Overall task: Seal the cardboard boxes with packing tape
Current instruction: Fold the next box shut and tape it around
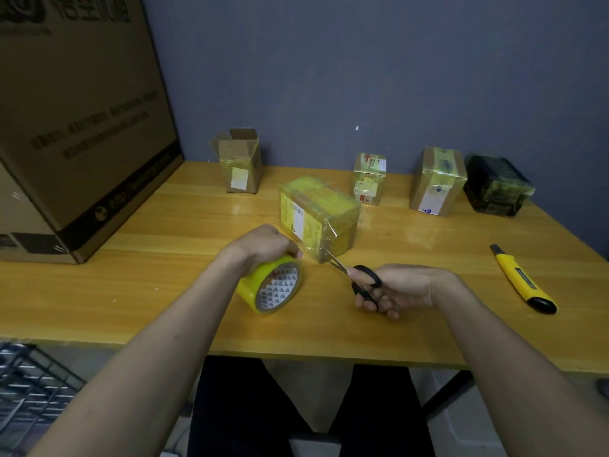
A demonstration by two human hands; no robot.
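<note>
Left hand (267,244) grips tape roll (271,286), fingers hidden; right hand (400,286) grips scissors (357,275) at box (318,221).

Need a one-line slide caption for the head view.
Left hand holds the yellow tape roll while right hand brings scissors to the taped box.

On the wooden table (131,291), the yellow-taped cardboard box (318,219) sits at centre. At its seven o'clock lies the yellow tape roll (268,286), at five the black-handled scissors (357,277). An open-topped small carton (240,161) stands at eleven, three wrapped parcels (436,181) at two, a yellow utility knife (520,278) at four.
</note>
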